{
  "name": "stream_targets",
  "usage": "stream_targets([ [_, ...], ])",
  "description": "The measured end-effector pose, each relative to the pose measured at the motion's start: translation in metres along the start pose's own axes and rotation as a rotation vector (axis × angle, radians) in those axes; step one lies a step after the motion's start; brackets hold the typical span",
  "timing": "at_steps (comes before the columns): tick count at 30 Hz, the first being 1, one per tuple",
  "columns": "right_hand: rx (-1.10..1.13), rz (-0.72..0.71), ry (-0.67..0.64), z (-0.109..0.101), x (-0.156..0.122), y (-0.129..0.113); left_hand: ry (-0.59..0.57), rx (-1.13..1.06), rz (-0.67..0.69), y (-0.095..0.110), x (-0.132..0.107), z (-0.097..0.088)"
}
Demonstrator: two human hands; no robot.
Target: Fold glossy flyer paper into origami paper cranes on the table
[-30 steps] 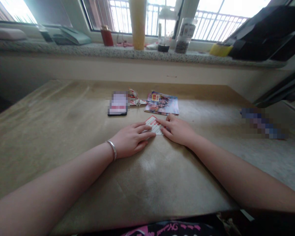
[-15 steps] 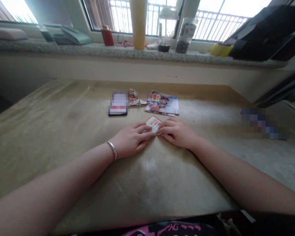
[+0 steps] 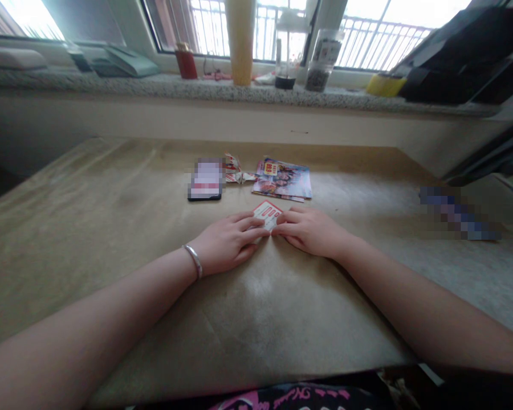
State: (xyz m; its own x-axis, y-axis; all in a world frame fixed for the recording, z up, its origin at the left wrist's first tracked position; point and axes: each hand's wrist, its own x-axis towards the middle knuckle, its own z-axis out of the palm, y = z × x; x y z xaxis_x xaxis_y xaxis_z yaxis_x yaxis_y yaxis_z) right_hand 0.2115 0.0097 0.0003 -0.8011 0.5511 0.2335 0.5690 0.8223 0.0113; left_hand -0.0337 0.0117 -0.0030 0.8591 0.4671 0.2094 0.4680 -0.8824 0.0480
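Pressing down at the centre of the frame, both hands meet over a small red-and-white printed paper card [image 3: 267, 214] that lies flat on the tan, cloth-covered surface [image 3: 111, 228]. The left hand [image 3: 227, 242] lies palm down with its fingers [image 3: 251, 232] stretched out and slightly spread. Its fingertips rest on the card's lower left part, so this grip is released and flat, closed around nothing. A thin silver bangle [image 3: 194, 261] circles the left wrist.

The right hand [image 3: 311, 230] comes in from the right, also palm down. Its fingers [image 3: 285, 228] are extended and lie close together, their tips touching the card's right edge. That grip is loose too, laid against the paper rather than clenched; its thumb cannot be made out. The fingertips of the two hands nearly touch each other just below the card.

Just above the card lies a colourful glossy printed packet [image 3: 285, 180]. To its left is a crumpled red-and-white wrapper [image 3: 235, 169], and left of that a black phone [image 3: 205, 182], its screen blurred. Along the top of the frame runs a speckled stone windowsill [image 3: 175, 88] bearing a tall yellow cylinder [image 3: 240, 42] and a small red can [image 3: 186, 62].
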Motion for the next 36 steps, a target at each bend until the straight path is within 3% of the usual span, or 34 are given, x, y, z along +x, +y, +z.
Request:
stream_targets([
  [15,0.037,-0.008,-0.047,-0.011,-0.01,0.008,-0.042,-0.018,-0.032,0.001,-0.001,-0.001],
  [30,0.087,0.032,-0.038,-0.019,-0.019,0.016,-0.046,-0.024,-0.04,-0.001,-0.001,0.002],
  [36,0.069,0.087,-0.092,-0.025,-0.024,0.017,-0.045,-0.021,-0.05,0.0,-0.001,0.001],
])
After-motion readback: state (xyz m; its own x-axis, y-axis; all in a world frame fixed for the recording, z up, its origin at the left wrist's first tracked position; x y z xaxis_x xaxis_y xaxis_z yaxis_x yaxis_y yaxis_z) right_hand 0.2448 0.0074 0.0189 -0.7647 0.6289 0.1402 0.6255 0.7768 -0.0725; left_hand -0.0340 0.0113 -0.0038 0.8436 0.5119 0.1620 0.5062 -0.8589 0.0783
